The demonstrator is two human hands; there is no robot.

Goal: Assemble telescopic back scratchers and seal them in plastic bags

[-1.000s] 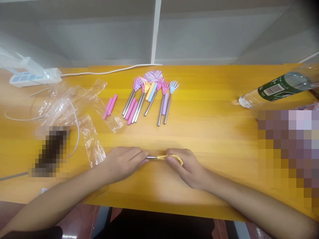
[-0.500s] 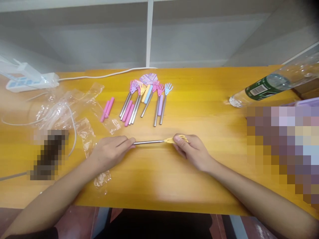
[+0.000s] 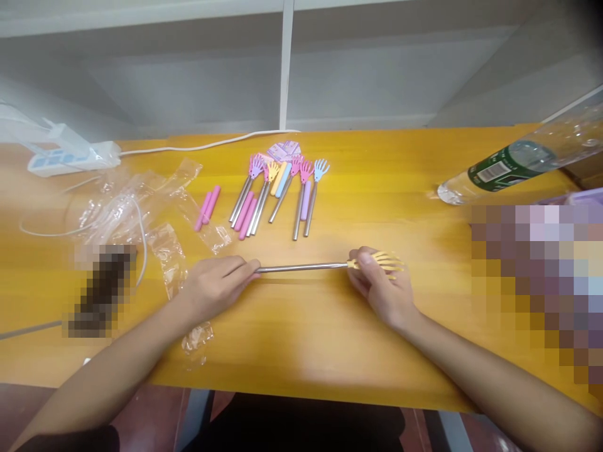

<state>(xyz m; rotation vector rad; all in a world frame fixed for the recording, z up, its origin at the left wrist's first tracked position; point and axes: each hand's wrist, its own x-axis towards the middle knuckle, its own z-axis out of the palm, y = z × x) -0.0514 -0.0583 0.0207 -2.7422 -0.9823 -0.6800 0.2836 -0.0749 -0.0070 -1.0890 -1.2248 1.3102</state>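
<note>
A telescopic back scratcher stretches level between my two hands above the table. My left hand is closed around its left end, where a bit of pink shows below the fingers; the rest of the grip is hidden. My right hand pinches the base of its yellow claw-shaped head, whose prongs stick out past the thumb. Beyond my hands lie several back scratchers with pink, purple, yellow and blue claws. Among them are loose coloured handle sleeves, and two pink sleeves lie apart on the left.
Crumpled clear plastic bags and a white cable spread over the left side, near a white power strip. Small printed cards lie at the back. A clear bottle with a green label lies at the right, beside a blurred-out area.
My right hand has moved right with the yellow claw, and a longer stretch of metal rod shows between my hands. The left hand keeps its grip. The view has shifted slightly.
</note>
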